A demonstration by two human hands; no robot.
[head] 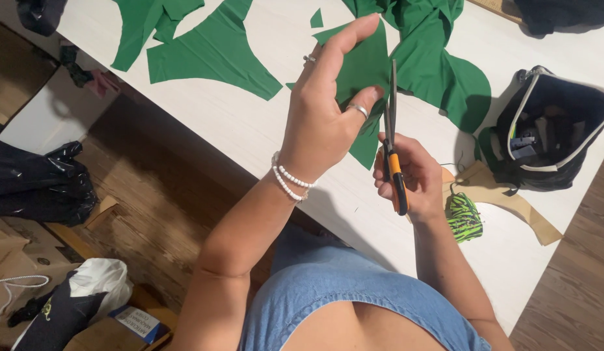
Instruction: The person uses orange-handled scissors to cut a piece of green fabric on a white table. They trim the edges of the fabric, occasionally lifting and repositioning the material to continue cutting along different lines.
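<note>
Head view: my left hand (324,114) pinched a limp green fabric piece (363,71) above the surface (250,130); my right hand (412,179) gripped scissors (393,143) at its edge. I judged it light, floppy, best held beside the blades

Green fabric piece (363,68) held above white table, orange-handled scissors (393,149) upright, blades cutting its edge

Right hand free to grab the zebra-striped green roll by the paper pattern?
Probably not as is: the right hand is closed around the scissors, cutting the green fabric piece. The striped roll lies just beside that wrist, unobstructed.
</note>
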